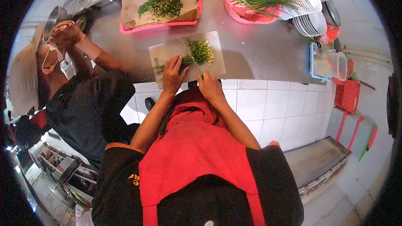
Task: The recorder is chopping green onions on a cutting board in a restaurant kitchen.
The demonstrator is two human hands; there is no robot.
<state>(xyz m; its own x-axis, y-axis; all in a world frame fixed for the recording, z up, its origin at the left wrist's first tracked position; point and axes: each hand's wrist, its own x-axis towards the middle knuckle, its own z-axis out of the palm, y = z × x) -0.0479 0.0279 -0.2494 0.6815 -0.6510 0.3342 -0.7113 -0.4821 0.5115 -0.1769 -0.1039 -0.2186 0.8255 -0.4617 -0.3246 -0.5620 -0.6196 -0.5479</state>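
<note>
My left hand [173, 74] presses a bunch of green onions [160, 68] onto a white plastic cutting board [219, 67]; the stalks stick out to its left. In my right hand [211, 87] is the handle of a kitchen knife [195, 62], mostly hidden by the fingers. The blade lies across the board between the bunch and a pile of chopped green onions [201, 52], with the tip pointing away from me. The board rests at the near edge of the metal table.
Beyond the board stands a pink tray [161, 26] lined with brown paper, holding chopped greens. A pink basin [232, 14] with whole green onions and stacked white bowls [315, 25] stand at back right. A person [94, 100] with clasped hands is close on the left.
</note>
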